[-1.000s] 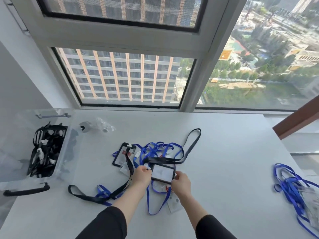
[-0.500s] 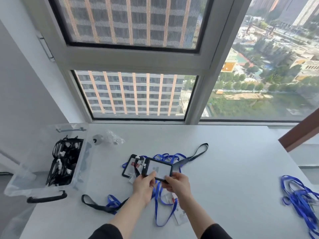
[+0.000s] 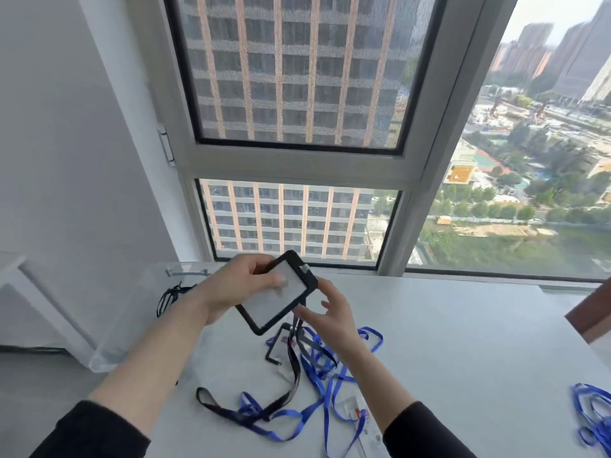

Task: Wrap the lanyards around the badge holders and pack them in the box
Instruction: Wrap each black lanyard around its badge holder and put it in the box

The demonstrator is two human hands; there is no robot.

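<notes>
My left hand (image 3: 238, 289) grips a black-framed badge holder (image 3: 281, 299), lifted and tilted above the table. Its black lanyard (image 3: 295, 371) hangs from under the holder and trails across the table to the left. My right hand (image 3: 330, 315) is just right of the holder with fingers spread, its thumb touching the strap below the frame. A clear plastic box (image 3: 132, 312) stands at the left, with black lanyards (image 3: 168, 297) visible inside. Under my hands lies a tangle of blue lanyards (image 3: 330, 368) and another black holder (image 3: 279, 347).
The white table (image 3: 463, 342) runs up to a large window. A clear badge sleeve (image 3: 360, 421) lies near my right forearm. A second bunch of blue lanyards (image 3: 595, 414) sits at the right edge. A brown beam (image 3: 591, 312) juts in at the right.
The black holder has been lifted off the pile and turned from flat to tilted. My right hand let go of its edge and now hovers at the strap. My view swung up and left.
</notes>
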